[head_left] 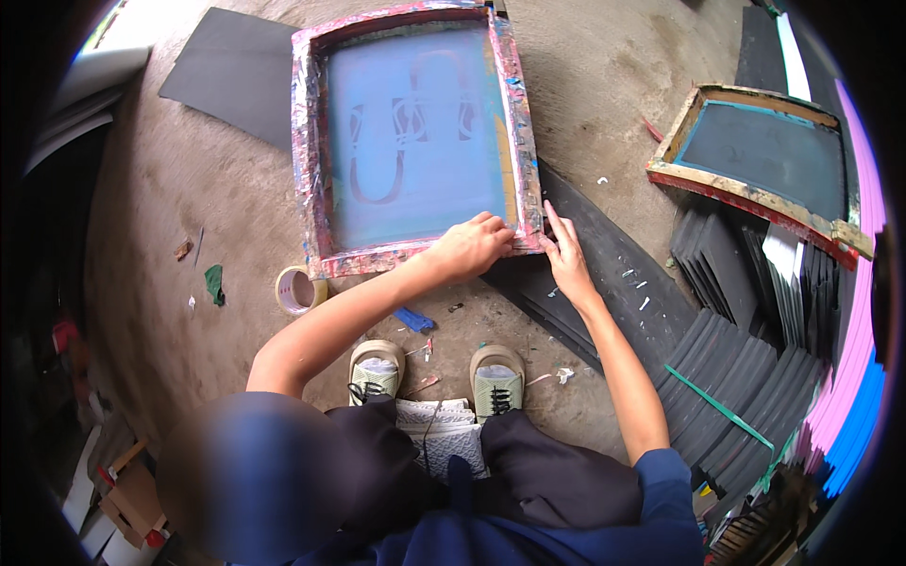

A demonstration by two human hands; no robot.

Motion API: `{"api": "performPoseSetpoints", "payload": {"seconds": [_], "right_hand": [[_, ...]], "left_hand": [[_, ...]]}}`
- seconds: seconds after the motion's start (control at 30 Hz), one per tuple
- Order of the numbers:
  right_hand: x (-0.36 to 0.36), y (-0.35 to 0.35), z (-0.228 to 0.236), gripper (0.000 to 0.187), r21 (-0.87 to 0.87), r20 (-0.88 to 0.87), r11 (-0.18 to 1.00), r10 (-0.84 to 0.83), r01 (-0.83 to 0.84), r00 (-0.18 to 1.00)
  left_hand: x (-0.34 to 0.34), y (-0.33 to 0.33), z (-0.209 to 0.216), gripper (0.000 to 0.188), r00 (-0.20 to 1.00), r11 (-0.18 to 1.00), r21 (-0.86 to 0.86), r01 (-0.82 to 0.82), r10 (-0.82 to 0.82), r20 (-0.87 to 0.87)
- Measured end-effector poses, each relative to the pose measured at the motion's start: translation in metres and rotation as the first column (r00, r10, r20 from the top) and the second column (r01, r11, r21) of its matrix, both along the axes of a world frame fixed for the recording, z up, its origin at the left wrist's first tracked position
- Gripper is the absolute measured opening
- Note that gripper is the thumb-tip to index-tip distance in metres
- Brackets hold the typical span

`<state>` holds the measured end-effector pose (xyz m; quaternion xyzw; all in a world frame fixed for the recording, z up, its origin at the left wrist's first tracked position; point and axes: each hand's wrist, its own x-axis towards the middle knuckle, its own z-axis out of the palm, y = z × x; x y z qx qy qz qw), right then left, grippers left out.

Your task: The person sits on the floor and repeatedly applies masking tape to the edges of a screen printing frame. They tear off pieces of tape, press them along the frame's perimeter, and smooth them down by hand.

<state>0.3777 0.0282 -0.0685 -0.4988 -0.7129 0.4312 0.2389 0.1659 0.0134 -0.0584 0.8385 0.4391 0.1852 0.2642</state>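
Note:
A wooden screen-printing frame (311, 179), its rim crusted with red, white and blue paint, lies ahead of me. Its blue mesh (429, 189) bears faint looped shapes and small patterned bands. At the frame's near right corner my left hand (472, 243) rests with bent fingers closed at the inner edge; whatever they hold is hidden beneath them. My right hand (569, 259) is against the outside of that same corner, index finger stretched along the side and thumb by the rim. A tan tape-like strip (503, 156) runs down the mesh's right side.
A roll of tape (300, 291) sits by the near left corner. Black sheets (613, 255) lie under the frame's right side. Another screen frame (755, 156) rests on stacked dark sheets at right, near bundled black pieces (746, 387). A white patterned stack (444, 439) is between my legs.

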Motion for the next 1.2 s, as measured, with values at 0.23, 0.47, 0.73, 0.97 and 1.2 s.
{"api": "performPoseSetpoints", "payload": {"seconds": [0.23,0.47,0.73,0.97,1.2], "right_hand": [[0.006,0.0,-0.011,0.052,-0.019,-0.032,1.0,0.023,-0.024,0.999],[0.005,0.001,-0.008,0.05,-0.036,-0.049,0.999,0.024,-0.026,0.999],[-0.003,-0.003,-0.031,0.05,0.05,0.024,0.994,-0.096,0.095,0.995],[-0.007,-0.006,-0.027,0.05,0.113,0.084,0.993,-0.051,0.042,0.995],[-0.013,-0.01,-0.024,0.05,0.12,0.122,0.991,-0.072,0.057,0.99]], "left_hand": [[0.041,-0.016,0.009,0.047,0.938,0.996,0.073,-0.055,0.077,-0.339],[0.034,-0.036,0.007,0.096,0.85,0.971,0.239,-0.006,0.131,-0.51],[-0.004,-0.013,0.009,0.058,0.97,0.942,-0.312,-0.125,0.182,0.161],[-0.043,0.047,-0.013,0.028,0.979,0.986,0.132,0.107,-0.081,-0.187],[-0.023,0.048,-0.032,0.037,0.971,0.973,0.229,0.001,0.054,-0.234]]}}
